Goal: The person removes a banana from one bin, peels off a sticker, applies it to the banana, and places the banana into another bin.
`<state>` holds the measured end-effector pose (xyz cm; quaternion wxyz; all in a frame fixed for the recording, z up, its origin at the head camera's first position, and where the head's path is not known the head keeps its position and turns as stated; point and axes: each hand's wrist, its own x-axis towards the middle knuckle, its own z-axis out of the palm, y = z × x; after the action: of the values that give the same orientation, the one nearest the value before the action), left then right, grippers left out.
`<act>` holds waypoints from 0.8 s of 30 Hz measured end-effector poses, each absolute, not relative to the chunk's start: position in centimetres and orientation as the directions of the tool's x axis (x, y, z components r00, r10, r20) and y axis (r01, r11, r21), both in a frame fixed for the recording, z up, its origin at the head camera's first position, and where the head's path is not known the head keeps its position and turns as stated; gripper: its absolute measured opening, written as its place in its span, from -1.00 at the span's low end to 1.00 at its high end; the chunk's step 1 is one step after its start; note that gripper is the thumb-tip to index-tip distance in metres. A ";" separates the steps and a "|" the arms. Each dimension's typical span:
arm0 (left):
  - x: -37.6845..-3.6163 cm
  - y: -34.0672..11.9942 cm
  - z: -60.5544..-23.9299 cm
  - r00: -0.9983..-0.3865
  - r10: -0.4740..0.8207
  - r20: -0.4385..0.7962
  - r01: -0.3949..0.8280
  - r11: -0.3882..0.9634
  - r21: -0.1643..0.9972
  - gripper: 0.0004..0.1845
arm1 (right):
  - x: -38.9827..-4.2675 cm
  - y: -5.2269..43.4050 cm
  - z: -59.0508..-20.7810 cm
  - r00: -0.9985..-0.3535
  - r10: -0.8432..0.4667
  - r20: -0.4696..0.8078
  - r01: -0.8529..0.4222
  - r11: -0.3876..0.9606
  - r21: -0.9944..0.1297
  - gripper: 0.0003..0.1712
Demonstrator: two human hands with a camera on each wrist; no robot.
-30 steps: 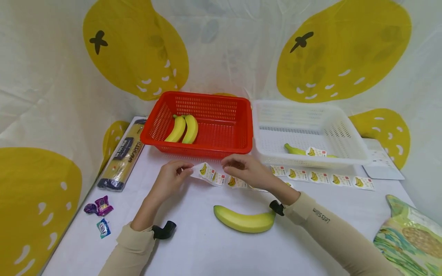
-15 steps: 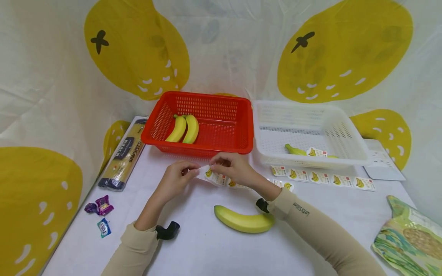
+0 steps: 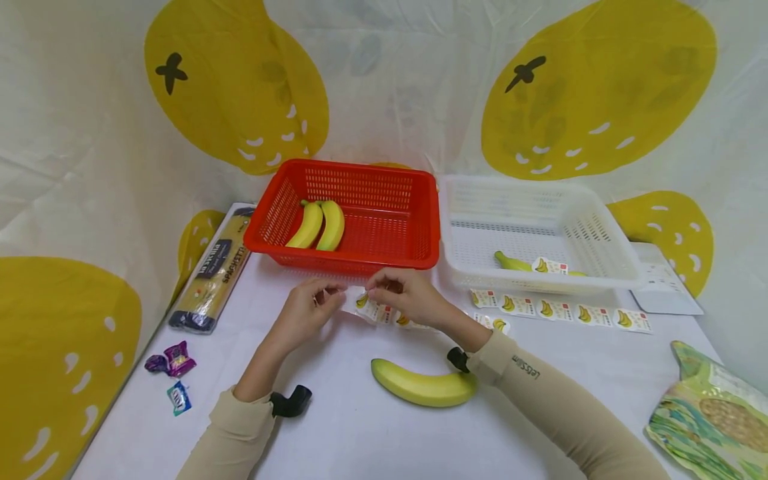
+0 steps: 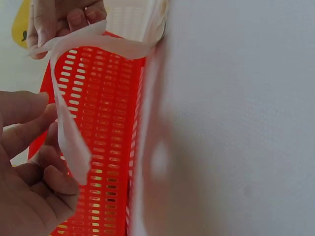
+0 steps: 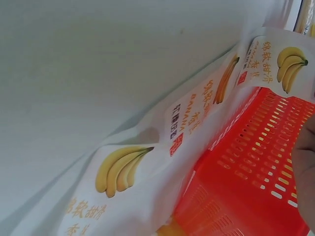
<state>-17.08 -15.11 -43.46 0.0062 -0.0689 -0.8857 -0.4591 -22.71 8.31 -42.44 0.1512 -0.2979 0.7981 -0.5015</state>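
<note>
Near: I log one loose banana [image 3: 423, 387] on the table [image 3: 360, 433], long axis left-right. Mid: left hand [image 3: 306, 312] and right hand [image 3: 408, 297] each pinch the sticker strip [image 3: 378, 311], which trails rightward between them; its free end sits at the left fingers. Far: red basket [image 3: 384, 261], white basket [image 3: 540, 283].

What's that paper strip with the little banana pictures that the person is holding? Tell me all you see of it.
The white paper strip of banana stickers carries yellow banana pictures and red and orange print. It looks thin and glossy and bends loosely. The left hand and right hand pinch its end, just in front of the red basket; the rest trails on the table.
</note>
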 end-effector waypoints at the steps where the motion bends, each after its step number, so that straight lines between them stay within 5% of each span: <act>1: -17.1 -15.1 -43.4 -0.990 0.113 0.089 0.138 0.572 0.809 -0.76 | -22.7 8.3 -42.4 -0.772 -0.633 0.056 -0.326 0.320 -0.890 -0.89; 12: -18.2 -15.6 -40.6 -0.985 0.167 0.033 0.135 0.649 0.748 -0.74 | -22.0 8.1 -42.5 -0.750 -0.655 0.094 -0.387 0.318 -0.866 -0.91; 18: -19.0 -15.9 -40.8 -0.958 0.274 -0.080 0.104 0.597 0.796 -0.78 | -21.8 7.9 -42.6 -0.743 -0.662 0.098 -0.398 0.319 -0.860 -0.92; 24: -19.2 -16.2 -42.1 -0.961 0.252 -0.115 0.042 0.543 0.838 -0.87 | -21.8 7.9 -42.6 -0.742 -0.664 0.093 -0.393 0.319 -0.862 -0.92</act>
<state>-19.20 -16.15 -42.06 -0.1117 -0.0845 -0.8713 -0.4703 -21.81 7.93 -42.58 0.1409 -0.3307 0.7998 -0.4807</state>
